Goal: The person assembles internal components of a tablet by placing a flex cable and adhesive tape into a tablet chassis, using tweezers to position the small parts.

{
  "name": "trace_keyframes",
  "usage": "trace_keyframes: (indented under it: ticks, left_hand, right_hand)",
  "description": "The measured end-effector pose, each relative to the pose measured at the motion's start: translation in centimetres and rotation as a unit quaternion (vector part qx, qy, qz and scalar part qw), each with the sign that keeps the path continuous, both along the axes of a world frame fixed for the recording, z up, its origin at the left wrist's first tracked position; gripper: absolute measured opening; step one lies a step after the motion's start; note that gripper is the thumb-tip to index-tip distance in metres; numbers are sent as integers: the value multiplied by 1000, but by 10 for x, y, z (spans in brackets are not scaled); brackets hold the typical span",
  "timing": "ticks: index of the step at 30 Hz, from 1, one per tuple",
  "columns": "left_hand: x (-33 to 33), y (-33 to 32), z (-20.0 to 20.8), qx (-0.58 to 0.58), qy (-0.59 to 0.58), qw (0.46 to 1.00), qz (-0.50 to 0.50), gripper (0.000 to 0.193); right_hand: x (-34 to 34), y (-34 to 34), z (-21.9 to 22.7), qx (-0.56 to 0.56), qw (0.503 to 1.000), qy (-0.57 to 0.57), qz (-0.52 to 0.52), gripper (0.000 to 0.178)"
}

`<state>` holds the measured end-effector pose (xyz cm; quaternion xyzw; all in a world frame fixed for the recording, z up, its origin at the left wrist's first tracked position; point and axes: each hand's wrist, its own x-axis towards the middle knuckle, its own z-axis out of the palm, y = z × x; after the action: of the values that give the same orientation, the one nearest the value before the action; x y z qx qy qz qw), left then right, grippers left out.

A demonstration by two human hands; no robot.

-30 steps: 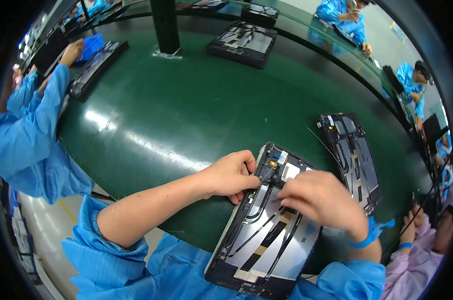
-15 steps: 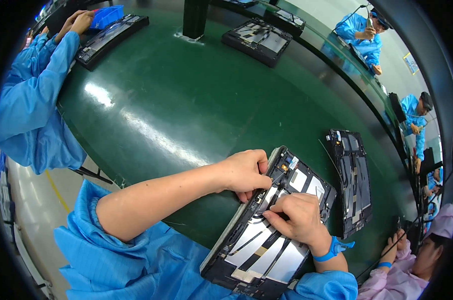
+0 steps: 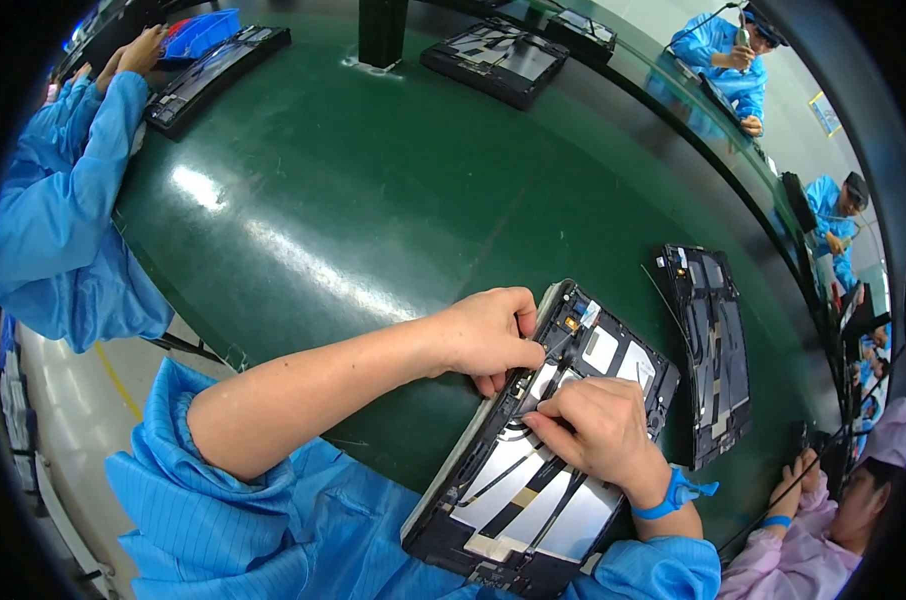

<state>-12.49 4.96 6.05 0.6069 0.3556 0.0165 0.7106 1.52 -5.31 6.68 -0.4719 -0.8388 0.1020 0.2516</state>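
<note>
An opened tablet (image 3: 543,490) rests tilted in front of me at the table's edge. Its inside faces up, with silver battery panels, black flat cables and a small orange part near the top corner. My left hand (image 3: 495,335) grips the tablet's upper left edge, thumb bent over the frame and fingers curled below. Over the middle of the tablet, my right hand (image 3: 601,425) is closed in a pinch, its fingertips down by thin black cables near the left frame. What sits between those fingertips is hidden. A blue band (image 3: 678,493) circles my right wrist.
Another opened tablet (image 3: 710,360) lies just right of mine on the green table (image 3: 323,220). More lie at the back (image 3: 498,58) and far left (image 3: 218,80), beside a blue bin (image 3: 201,35). A black post (image 3: 381,35) rises behind. Co-workers sit left and right.
My right hand has shifted slightly, its fingertips still at the cables. My left hand keeps its hold on the edge. The tablet's top end sits a little higher in view; the whole view has shifted slightly.
</note>
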Motion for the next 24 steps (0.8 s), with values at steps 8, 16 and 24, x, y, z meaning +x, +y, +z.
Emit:
trace_keyframes:
  ticks: [8, 16, 24]
  left_hand:
    - [-1, 0, -2, -2, -10, 1000, 5, 24]
    - [-2, 0, 0, -2, 0, 1000, -5, 25]
    - [-1, 0, 3, -6, 7, 1000, -7, 24]
  right_hand:
    - [3, 2, 0, -49, 997, 56, -27, 16]
    - [0, 3, 1, -48, 998, 38, -21, 17]
    - [-1, 2, 7, -36, 999, -10, -20, 19]
